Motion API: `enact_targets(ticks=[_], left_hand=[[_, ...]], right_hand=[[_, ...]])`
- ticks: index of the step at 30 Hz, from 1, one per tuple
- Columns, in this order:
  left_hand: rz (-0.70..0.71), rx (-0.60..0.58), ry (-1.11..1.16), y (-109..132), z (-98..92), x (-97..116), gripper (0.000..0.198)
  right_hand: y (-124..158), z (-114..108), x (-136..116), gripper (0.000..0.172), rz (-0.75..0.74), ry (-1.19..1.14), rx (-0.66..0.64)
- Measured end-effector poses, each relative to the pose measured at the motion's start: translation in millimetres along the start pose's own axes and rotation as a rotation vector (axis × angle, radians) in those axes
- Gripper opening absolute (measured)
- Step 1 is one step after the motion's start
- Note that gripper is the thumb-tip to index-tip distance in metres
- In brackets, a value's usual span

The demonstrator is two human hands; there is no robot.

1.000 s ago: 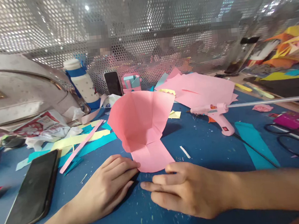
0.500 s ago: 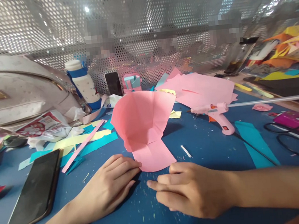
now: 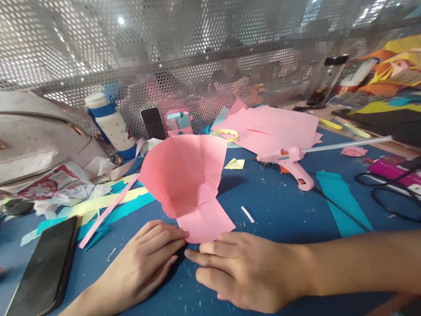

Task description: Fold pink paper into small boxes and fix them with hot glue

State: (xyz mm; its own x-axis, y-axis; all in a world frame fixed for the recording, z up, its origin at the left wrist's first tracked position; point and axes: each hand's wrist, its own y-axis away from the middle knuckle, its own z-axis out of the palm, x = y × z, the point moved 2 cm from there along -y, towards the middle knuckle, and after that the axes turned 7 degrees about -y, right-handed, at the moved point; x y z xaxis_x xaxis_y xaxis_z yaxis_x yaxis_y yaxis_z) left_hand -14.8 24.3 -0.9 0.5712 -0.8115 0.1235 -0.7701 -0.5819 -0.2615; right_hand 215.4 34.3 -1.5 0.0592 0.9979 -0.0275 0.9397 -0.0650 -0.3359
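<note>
A folded sheet of pink paper [image 3: 194, 189] stands on the blue table, its back part curving upward and its front flap lying low towards me. The fingertips of my left hand [image 3: 146, 263] hold the flap's left front corner, with the fingers close together and the thumb lower. My right hand [image 3: 247, 268] is curled at the right part of the front edge, its knuckles against the paper and one finger pointing left. The grip under the right fingers is partly hidden. A short white stick [image 3: 247, 214] lies to the right of the paper.
A pink glue gun [image 3: 289, 163] with a cord lies at the right, near a blue paper strip [image 3: 343, 202] and a magenta power strip [image 3: 401, 174]. Pink sheets [image 3: 274, 124] lie behind. To the left are a phone [image 3: 39, 274], paper scraps [image 3: 107, 205], a bottle [image 3: 113, 127] and a backpack [image 3: 19, 141].
The whole view has shifted a little, so things appear farther left. My right hand sits slightly closer to my left along the paper's front edge; the paper keeps its shape.
</note>
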Motion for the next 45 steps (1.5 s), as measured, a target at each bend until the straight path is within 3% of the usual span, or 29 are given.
enact_targets(ticks=[3, 6, 12, 20, 27, 31, 45], left_hand=[[-0.001, -0.001, -0.023, -0.2, 0.7, 0.8, 0.037], [0.003, -0.005, -0.020, 0.5, 1.6, -0.1, 0.036], [-0.007, -0.008, 0.003, 2.0, 0.2, -1.7, 0.032], [-0.023, 0.025, 0.019, -0.9, -1.6, -0.1, 0.032], [-0.026, 0.004, 0.004, 0.0, -2.5, 1.0, 0.032], [-0.019, -0.003, 0.012, -0.1, -3.6, 0.6, 0.031], [-0.038, 0.017, 0.042, 0.3, -1.9, -1.8, 0.030]], right_hand=[[2.0, -1.2, -0.8, 0.021, -0.087, 0.041, 0.087], [2.0, 0.0, -1.7, 0.023, -0.120, 0.018, 0.084], [-0.8, 4.4, 0.1, 0.038, 0.068, -0.091, -0.003], [-3.7, 5.9, -4.9, 0.043, 0.112, -0.052, -0.065], [-8.0, 0.5, -9.8, 0.021, -0.054, 0.068, 0.051], [-6.3, -1.8, -10.7, 0.021, -0.084, 0.006, 0.051], [-9.7, 7.0, -5.6, 0.043, 0.198, -0.067, -0.111]])
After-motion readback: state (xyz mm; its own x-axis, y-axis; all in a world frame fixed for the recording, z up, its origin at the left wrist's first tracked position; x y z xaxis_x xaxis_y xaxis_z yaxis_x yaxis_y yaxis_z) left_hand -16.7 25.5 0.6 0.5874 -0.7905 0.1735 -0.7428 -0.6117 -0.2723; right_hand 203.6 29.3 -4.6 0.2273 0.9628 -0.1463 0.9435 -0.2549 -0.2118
